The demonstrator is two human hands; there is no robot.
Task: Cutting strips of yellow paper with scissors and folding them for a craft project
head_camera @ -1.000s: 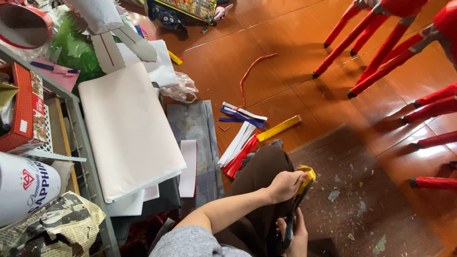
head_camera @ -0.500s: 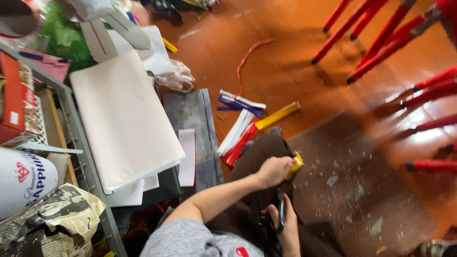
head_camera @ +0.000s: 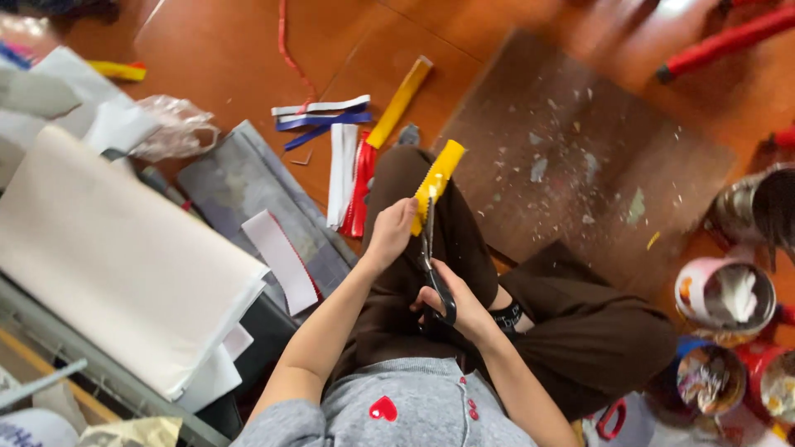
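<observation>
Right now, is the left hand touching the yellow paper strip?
Touching. The head view shows the left hand pinching the yellow paper strip at its lower end.

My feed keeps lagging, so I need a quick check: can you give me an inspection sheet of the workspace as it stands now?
Surface: orange floor; dark mat speckled with paper scraps.
Job's things: yellow strip with a zigzag edge; scissors cutting along it.
Clutter: red, white, blue and yellow strips on the floor; white paper stack; crumpled plastic bag; open tins at right.
Grippers: left hand holds the yellow strip in its fingers; right hand works the scissors.
Cables: nothing seen.
Surroundings: red chair leg top right; wire rack bottom left; the person sits cross-legged.
</observation>
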